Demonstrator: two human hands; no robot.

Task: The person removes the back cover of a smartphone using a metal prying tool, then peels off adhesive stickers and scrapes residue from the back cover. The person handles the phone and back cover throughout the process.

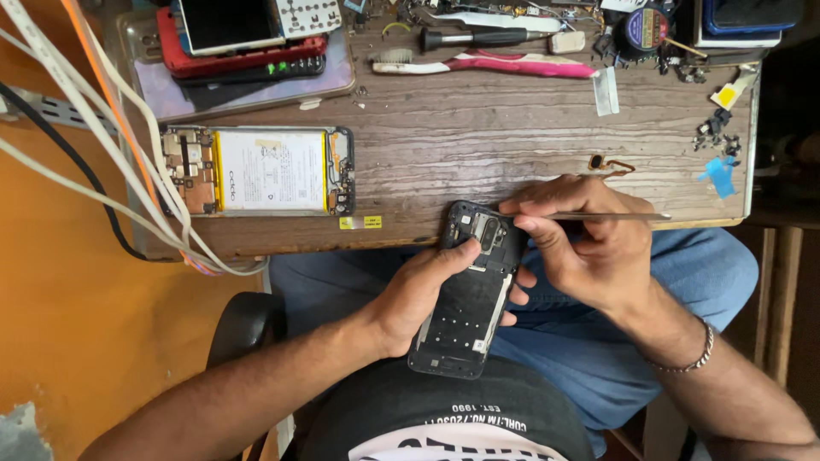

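phone back cover point(465, 307) | left hand point(418, 290) grips | right hand point(589, 243) holds tweezers point(611, 217)

Two phone bodies point(471, 290) point(259, 171), one toothbrush point(487, 64), one screwdriver point(478, 37).

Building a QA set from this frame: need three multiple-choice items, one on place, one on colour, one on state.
1. Where does the opened phone with exposed battery lie?
A. on the wooden table
B. on the lap
C. on the floor

2. What colour are the person's trousers?
A. black
B. blue
C. orange

3. What does the right hand hold?
A. nothing
B. a toothbrush
C. thin metal tweezers

Key: A, it lies flat on the tabletop; B, blue fabric shows under the hands; C, its fingers pinch the tool while the left hand grips the black phone frame.
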